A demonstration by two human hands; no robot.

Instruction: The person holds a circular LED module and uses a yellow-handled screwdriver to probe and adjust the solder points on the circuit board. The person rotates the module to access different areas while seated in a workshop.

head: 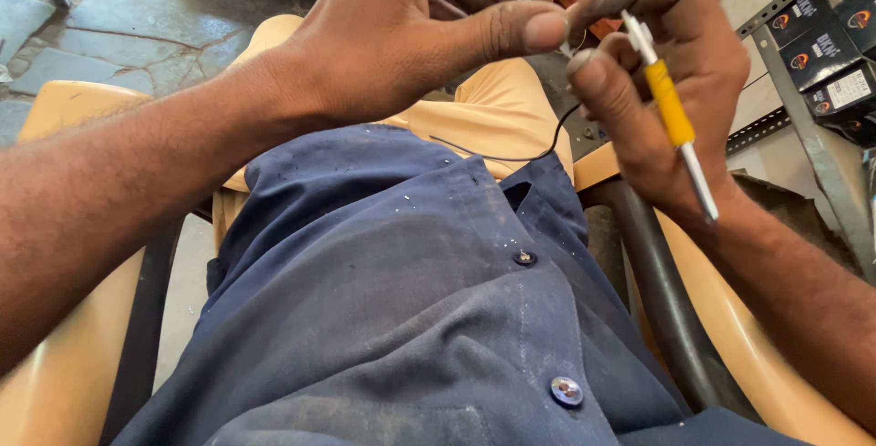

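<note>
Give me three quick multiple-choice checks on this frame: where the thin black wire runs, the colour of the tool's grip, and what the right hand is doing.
1. Where does the thin black wire hang?
A. Over the lap, down from the hands
B. On the stone floor
C. On the metal shelf

2. What colour is the grip band on the slim white tool?
A. Red
B. Yellow
C. Green

3. What state is the right hand in?
A. Open and empty
B. Flat on the chair arm
C. Closed around the tool

Answers:
1 A, the wire curves from the fingers across the blue shirt.
2 B, a yellow sleeve sits mid-shaft.
3 C, its fingers wrap the tool, while the left hand pinches beside it.
</note>
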